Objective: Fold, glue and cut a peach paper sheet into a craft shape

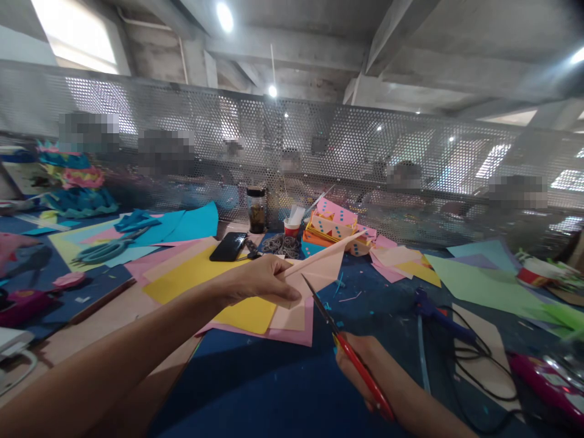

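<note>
My left hand [269,281] pinches a folded sheet of pale peach paper [323,264] and holds it up above the table. In my right hand [365,362] is a pair of scissors with red handles [362,368]. Their dark blades [319,301] point up and left, with the tip close to the paper's lower edge; whether they touch it I cannot tell. Beneath my left hand lie stacked yellow sheets [255,315] and pink sheets [301,336].
Ahead stand a lidded jar [256,210], a red and white paper cup [292,227] and decorated paper pieces [335,219]. A phone [229,246] lies left of them. On the right are a blue glue gun [442,319] with a black cord and green sheets [483,286]. Blue-handled scissors [107,248] lie left.
</note>
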{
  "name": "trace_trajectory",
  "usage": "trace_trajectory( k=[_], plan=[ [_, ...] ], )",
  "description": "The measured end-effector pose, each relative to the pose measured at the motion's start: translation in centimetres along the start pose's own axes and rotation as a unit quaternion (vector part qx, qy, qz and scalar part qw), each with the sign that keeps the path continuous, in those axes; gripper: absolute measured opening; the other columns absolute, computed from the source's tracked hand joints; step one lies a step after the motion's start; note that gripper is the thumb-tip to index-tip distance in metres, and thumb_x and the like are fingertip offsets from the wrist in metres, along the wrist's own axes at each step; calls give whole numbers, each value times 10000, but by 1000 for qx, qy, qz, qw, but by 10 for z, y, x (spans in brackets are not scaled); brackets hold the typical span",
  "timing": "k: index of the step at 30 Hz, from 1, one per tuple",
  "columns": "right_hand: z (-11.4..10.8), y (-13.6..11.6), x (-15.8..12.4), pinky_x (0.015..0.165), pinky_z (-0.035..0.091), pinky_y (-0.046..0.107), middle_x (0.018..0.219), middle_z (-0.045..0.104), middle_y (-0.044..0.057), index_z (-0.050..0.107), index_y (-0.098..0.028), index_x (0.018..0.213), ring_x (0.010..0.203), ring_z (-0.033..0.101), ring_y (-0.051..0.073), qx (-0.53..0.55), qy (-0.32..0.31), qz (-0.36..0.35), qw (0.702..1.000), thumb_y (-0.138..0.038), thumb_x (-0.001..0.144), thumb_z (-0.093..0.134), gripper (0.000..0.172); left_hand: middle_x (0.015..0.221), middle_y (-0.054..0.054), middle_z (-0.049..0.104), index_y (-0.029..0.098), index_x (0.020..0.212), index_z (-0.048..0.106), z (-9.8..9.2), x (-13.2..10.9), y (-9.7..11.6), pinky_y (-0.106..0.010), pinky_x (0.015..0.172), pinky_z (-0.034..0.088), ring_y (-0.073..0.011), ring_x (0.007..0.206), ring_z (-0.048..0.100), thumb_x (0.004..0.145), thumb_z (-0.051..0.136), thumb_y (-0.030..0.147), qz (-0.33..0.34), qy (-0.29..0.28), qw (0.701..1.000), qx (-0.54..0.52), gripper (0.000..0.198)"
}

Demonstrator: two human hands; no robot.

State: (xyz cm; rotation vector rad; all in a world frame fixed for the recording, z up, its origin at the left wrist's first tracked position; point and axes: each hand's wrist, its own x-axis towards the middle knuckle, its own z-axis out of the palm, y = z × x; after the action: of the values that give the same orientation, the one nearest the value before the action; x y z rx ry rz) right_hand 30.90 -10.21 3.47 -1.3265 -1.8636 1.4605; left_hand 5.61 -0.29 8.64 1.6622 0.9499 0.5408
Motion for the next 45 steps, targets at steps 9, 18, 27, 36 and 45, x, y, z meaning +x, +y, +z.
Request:
trace_trajectory(
  k=[9,18,27,36,45],
  plan=[
    [0,12,3,398,232,228,395,311,-35,321,-208,472,354,295,67,12,11,27,999,-589,965,322,623,547,74,503,162,670,627,1,-1,1,-191,462,291,-65,467,402,624,860,391,-3,3,1000,1,330],
    [3,3,3,412,203,240,368,288,-24,277,-211,430,342,259,62,65,23,62,996,-493,1003,201,643,535,82,474,163,657,620,1,-2,3,-194,479,313,-70,478,403,612,867,412,-2,14,1000,12,353],
    [2,4,3,414,203,240,379,302,-23,306,-208,455,354,267,72,51,20,57,997,-368,1010,155,597,540,86,497,167,698,656,0,-2,1,-197,482,310,-67,471,401,620,870,395,0,17,1000,12,323],
    [-11,13,0,460,281,181,515,431,-60,487,-184,763,461,366,66,-22,-1,-7,1000,-276,985,381,262,534,81,505,165,679,655,0,-3,3,-192,476,312,-63,465,410,627,862,375,-2,13,1000,2,300],
    [-20,22,-3,469,274,172,654,439,-55,503,-184,894,531,354,59,-64,-36,-32,997,-400,1002,456,246,560,63,557,164,684,669,1,-9,9,-188,483,337,-74,488,470,624,855,367,-7,19,1000,-1,282]
  ],
)
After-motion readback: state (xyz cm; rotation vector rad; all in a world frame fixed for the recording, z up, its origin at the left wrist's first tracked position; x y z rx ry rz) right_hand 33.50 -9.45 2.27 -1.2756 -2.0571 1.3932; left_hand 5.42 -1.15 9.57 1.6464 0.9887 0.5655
